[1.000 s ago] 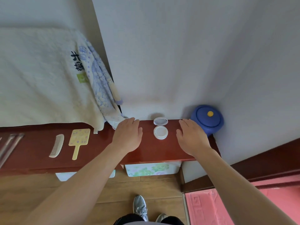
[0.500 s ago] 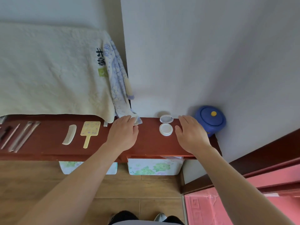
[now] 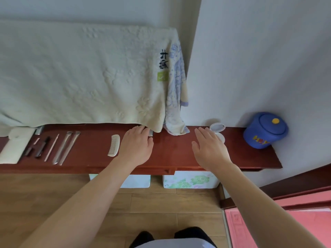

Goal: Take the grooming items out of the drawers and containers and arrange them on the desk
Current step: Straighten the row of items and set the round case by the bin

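L hand (image 3: 137, 146) is palm down over the red-brown surface (image 3: 170, 154), fingers straight & together. Its grip is slack w/ nothing in it, and the fingertips reach nr the hem of the cream towel (image 3: 80, 74). R hand (image 3: 208, 149) is the same: palm down, fingers straight, grip slack and holding nothing. Its fingertips lie over the near edge of the white compact (image 3: 217, 127). Can't tell if either palm touches the wood.

The compact sits at the back of the surface by the wall, lid up, base partly hidden by R fingers. Comb (image 3: 114, 145) lies flat just left of L hand. Further left in a row are two metal tools (image 3: 62, 148), a thin stick (image 3: 51, 147) & a black pencil-like item (image 3: 42, 146). A white pouch (image 3: 15, 147) lies at the far left end.

Blue lidded pot (image 3: 265, 130) w/ a yellow knob stands at the right end, well apart from R hand. Blue-patterned cloth (image 3: 176, 97) hangs beside the towel, its corner on the surface btw the hands. A floral box (image 3: 190, 179) sits on the floor under the surface.
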A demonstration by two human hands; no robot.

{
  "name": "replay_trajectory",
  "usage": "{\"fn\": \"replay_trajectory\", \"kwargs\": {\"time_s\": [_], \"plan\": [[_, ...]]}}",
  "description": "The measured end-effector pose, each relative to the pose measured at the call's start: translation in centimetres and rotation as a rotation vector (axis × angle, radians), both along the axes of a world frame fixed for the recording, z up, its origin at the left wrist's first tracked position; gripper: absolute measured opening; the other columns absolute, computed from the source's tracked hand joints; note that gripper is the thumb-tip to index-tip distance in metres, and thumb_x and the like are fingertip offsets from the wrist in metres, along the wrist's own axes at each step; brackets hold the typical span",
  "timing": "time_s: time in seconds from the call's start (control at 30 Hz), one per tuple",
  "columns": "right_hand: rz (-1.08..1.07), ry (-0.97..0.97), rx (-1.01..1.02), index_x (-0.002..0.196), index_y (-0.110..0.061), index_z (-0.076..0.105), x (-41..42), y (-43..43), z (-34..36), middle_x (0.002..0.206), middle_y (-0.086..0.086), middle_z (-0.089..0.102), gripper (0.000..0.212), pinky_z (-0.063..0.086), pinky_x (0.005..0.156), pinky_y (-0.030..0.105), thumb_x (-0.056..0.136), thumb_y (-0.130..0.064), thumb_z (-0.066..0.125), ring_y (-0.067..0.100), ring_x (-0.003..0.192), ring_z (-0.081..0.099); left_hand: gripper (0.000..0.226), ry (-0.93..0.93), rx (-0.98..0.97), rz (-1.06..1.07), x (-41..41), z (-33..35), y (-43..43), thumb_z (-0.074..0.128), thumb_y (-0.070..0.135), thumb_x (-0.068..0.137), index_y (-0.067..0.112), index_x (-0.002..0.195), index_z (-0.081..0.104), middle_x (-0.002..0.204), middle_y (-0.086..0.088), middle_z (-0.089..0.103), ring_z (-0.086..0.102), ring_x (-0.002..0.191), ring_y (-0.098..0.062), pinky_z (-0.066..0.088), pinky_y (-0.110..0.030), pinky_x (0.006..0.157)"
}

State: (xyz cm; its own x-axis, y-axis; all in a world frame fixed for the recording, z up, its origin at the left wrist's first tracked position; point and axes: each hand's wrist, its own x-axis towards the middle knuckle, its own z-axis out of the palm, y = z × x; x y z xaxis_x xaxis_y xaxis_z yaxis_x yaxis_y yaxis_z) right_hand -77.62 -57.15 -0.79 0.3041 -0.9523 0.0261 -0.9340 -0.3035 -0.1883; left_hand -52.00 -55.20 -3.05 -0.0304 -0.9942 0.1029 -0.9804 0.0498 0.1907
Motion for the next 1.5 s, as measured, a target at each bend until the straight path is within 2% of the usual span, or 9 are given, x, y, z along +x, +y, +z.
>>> {"fn": "replay_trajectory", "kwargs": {"time_s": [0.13, 0.3, 0.4, 0.53, 0.7, 1.0, 1.2, 1.4, 1.5], "plan": [[0.066, 0.001, -0.029, 0.139, -0.009, 0.044, 3.1, -0.3, -0.3, 0.143, 0.004, 0.046, 0.058, 0.027, 0.114, 0.037, 0.092, -0.04, 0.028, 0.021, 0.136, 0.034, 0.049, -0.022, 0.027, 0.037, 2.8, 0.2, 0.9, 0.028, 0.033, 0.087, 0.006, 0.108, 0.063, 0.109, -0.013, 0.064, 0.059, 0.103, -0.032, 0.049, -0.046, 0.088], [0.172, -0.019, -0.037, 0.136, -0.008, 0.047, 6.5, -1.3, -0.2, 0.137, 0.006, 0.05, 0.047, 0.029, 0.112, 0.039, 0.095, -0.03, 0.042, 0.023, 0.132, 0.038, 0.041, -0.038, 0.067, 0.151, 5.7, -0.4, 2.5, 0.038, 0.029, 0.092, 0.007, 0.119, 0.061, 0.122, -0.013, 0.062, 0.055, 0.117, -0.031, 0.045, -0.045, 0.099], [0.231, 0.004, -0.033, 0.135, -0.01, 0.046, 9.1, -1.7, -0.2, 0.134, 0.002, 0.051, 0.048, 0.036, 0.107, 0.038, 0.094, -0.034, 0.038, 0.021, 0.128, 0.041, 0.043, -0.037, 0.047, 0.192, 8.0, -0.4, 3.5, 0.034, 0.03, 0.094, 0.006, 0.12, 0.059, 0.124, -0.013, 0.06, 0.054, 0.117, -0.031, 0.044, -0.046, 0.099], [0.255, 0.011, -0.03, 0.134, -0.012, 0.046, 13.2, -1.5, -0.2, 0.133, 0.0, 0.051, 0.043, 0.033, 0.104, 0.035, 0.095, -0.031, 0.04, 0.02, 0.128, 0.04, 0.038, -0.025, 0.014, 0.235, 11.8, -0.6, 4.2, 0.047, 0.026, 0.095, 0.007, 0.127, 0.059, 0.132, -0.012, 0.058, 0.051, 0.125, -0.03, 0.039, -0.046, 0.105], [0.217, 0.003, -0.016, 0.138, -0.01, 0.043, 19.5, -1.2, -0.5, 0.138, 0.003, 0.048, 0.048, 0.03, 0.109, 0.036, 0.096, -0.031, 0.04, 0.022, 0.132, 0.037, 0.048, -0.026, 0.076, 0.209, 18.1, -0.7, 3.9, 0.039, 0.031, 0.1, 0.009, 0.141, 0.045, 0.149, -0.01, 0.044, 0.035, 0.14, -0.027, 0.028, -0.042, 0.115], [0.101, -0.01, 0.034, 0.142, -0.011, 0.039, 28.2, 0.8, -1.1, 0.144, 0.002, 0.043, 0.05, 0.024, 0.111, 0.032, 0.097, -0.032, 0.04, 0.019, 0.137, 0.03, 0.046, -0.026, 0.1, 0.079, 27.0, -1.2, 2.3, 0.039, 0.029, 0.1, 0.007, 0.139, 0.048, 0.146, -0.01, 0.046, 0.039, 0.137, -0.026, 0.032, -0.045, 0.114], [0.082, -0.006, 0.027, 0.129, -0.011, 0.049, 30.6, -0.7, -1.4, 0.131, 0.003, 0.052, 0.039, 0.03, 0.105, 0.032, 0.095, -0.029, 0.04, 0.021, 0.126, 0.039, 0.045, -0.002, 0.107, 0.07, 29.0, -2.1, 0.9, 0.041, 0.027, 0.1, 0.006, 0.139, 0.048, 0.144, -0.01, 0.047, 0.042, 0.134, -0.027, 0.033, -0.042, 0.112], [0.122, 0.039, 0.089, 0.132, -0.013, 0.046, 34.1, -2.4, -3.3, 0.13, -0.001, 0.05, 0.051, 0.037, 0.105, 0.04, 0.092, -0.04, 0.029, 0.023, 0.127, 0.042, 0.046, 0.005, 0.128, 0.111, 33.3, -3.7, 0.5, 0.04, 0.028, 0.1, 0.007, 0.14, 0.048, 0.146, -0.011, 0.046, 0.039, 0.137, -0.027, 0.032, -0.043, 0.114], [0.143, 0.069, 0.172, 0.145, -0.012, 0.035, 37.3, -2.4, -4.7, 0.149, 0.001, 0.037, 0.053, 0.021, 0.115, 0.037, 0.098, -0.036, 0.034, 0.022, 0.141, 0.025, 0.049, 0.002, 0.157, 0.122, 36.5, -4.5, 0.7, 0.037, 0.03, 0.101, 0.008, 0.144, 0.043, 0.151, -0.011, 0.041, 0.034, 0.141, -0.026, 0.027, -0.043, 0.117]]}}
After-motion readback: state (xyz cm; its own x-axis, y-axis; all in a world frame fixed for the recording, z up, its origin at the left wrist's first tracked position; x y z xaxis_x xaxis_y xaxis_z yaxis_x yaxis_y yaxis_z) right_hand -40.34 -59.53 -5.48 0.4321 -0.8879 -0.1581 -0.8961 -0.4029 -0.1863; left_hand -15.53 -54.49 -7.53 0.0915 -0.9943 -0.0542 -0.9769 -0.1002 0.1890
